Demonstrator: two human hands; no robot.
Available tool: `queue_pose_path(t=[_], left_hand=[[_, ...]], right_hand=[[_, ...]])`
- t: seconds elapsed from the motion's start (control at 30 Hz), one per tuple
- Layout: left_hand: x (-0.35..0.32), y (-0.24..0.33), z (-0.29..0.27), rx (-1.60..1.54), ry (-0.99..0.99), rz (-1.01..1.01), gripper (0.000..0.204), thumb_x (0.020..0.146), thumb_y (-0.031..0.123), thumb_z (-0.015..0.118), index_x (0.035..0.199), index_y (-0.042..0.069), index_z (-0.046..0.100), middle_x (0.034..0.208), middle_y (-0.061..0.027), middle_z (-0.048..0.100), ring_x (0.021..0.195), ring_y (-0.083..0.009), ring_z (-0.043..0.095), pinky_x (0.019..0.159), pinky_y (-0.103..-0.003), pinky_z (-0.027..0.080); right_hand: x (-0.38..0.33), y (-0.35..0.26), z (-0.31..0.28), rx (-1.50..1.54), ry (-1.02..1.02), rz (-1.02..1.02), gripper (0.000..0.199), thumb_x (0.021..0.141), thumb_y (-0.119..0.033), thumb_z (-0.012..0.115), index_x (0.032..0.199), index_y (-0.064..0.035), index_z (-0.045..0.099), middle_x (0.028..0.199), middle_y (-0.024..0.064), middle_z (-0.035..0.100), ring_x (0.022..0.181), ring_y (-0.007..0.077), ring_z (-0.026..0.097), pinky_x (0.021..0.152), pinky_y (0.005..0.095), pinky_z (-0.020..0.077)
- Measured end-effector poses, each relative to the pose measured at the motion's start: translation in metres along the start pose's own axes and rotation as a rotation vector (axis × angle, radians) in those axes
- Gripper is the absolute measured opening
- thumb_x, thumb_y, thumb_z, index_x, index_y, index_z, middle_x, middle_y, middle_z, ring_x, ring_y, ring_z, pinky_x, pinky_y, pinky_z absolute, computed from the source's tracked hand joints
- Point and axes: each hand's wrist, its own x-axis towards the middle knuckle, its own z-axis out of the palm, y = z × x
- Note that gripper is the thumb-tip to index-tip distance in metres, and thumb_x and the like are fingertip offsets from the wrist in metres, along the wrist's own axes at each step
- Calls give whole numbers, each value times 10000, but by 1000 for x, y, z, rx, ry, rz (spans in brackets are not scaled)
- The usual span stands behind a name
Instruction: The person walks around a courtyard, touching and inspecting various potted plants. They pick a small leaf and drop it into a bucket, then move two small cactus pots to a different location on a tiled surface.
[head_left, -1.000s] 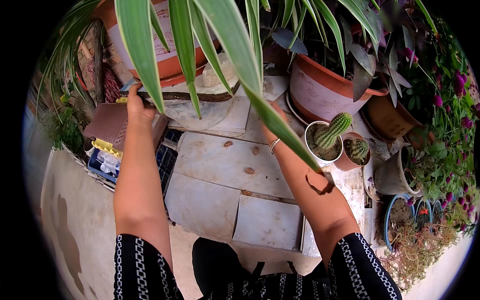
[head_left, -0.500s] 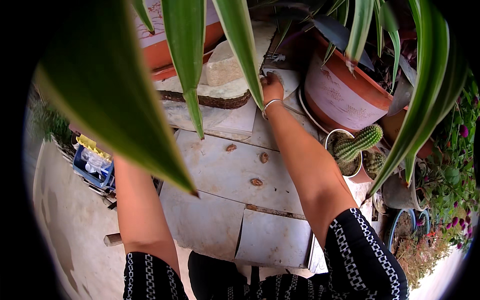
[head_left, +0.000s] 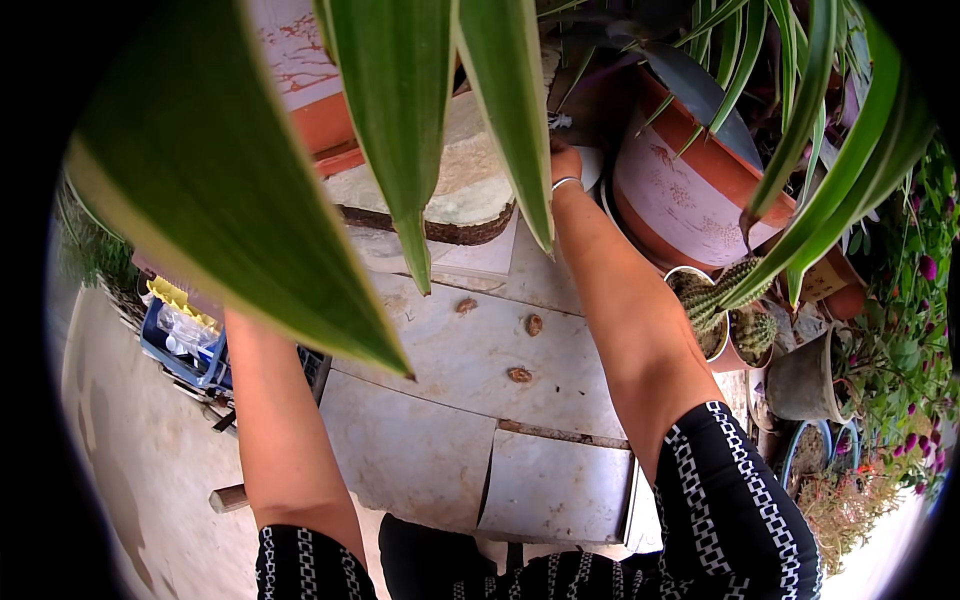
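Observation:
My right hand (head_left: 566, 162), with a bracelet at its wrist, reaches to the far end of the tiled surface. It is between a stone slab (head_left: 478, 205) and a large orange-and-pale flowerpot (head_left: 675, 190). A striped leaf (head_left: 503, 110) stands close beside it, and its fingers are hidden, so I cannot tell what they touch. My left forearm (head_left: 285, 420) goes up behind a big blurred green leaf (head_left: 220, 210), which covers my left hand. Several small brown shrivelled pieces, among them one piece (head_left: 519, 375), lie on the pale tiles (head_left: 400, 425) between my forearms.
A potted cactus (head_left: 715, 298) stands right of my right forearm. Beyond it are a grey pot (head_left: 803, 380) and purple-flowered plants (head_left: 905, 350). At the left sits a blue basket (head_left: 165, 340) with plastic and yellow things. Another large pot (head_left: 315, 125) rises behind the leaves.
My right hand has gone farther away, and less of it shows. The view has shifted slightly. The leaves hang lower and cover more, and the stone block on the slab no longer shows.

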Motion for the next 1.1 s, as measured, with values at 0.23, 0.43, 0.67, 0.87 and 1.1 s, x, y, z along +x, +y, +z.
queue_pose_path(t=[0.23, 0.43, 0.67, 0.87, 1.1], left_hand=[[-14, -12, 13, 17, 73, 33, 312, 871, 247, 536, 1081, 17, 554, 1053, -96, 593, 966, -207, 563, 848, -338, 472], [-9, -15, 16, -57, 107, -23, 290, 862, 220, 513, 1047, 1, 561, 1047, -107, 587, 965, -228, 563, 851, -352, 477], [-12, -22, 20, -84, 69, -44, 275, 790, 175, 575, 1013, 14, 572, 1071, -81, 595, 982, -197, 562, 860, -338, 442], [-8, -19, 12, -63, 71, -34, 274, 797, 187, 575, 1006, 9, 575, 1066, -76, 594, 988, -193, 559, 863, -328, 439], [0, -21, 3, -62, 46, -37, 278, 800, 193, 578, 1009, 8, 578, 1069, -79, 592, 996, -196, 555, 868, -329, 437]], right_hand=[[-34, -18, 2, 313, 235, -60, 145, 845, -42, 548, 961, -3, 626, 855, 48, 639, 742, 116, 574, 681, 241, 459], [-40, -33, -28, 683, 446, 177, 152, 840, -54, 541, 954, 1, 625, 880, 103, 640, 757, 185, 593, 726, 274, 472], [-31, -11, -17, -294, 141, 157, 299, 818, -114, 537, 1092, 5, 527, 1126, 164, 512, 970, 270, 524, 866, 322, 430], [-41, -42, 1, -533, -175, 90, 499, 793, -88, 512, 1272, 5, 410, 1360, 211, 351, 1207, 332, 420, 1008, 343, 363], [-91, -48, 2, -726, -24, -178, 374, 780, -179, 590, 1125, -35, 558, 1262, 205, 446, 1121, 360, 478, 962, 366, 399]])
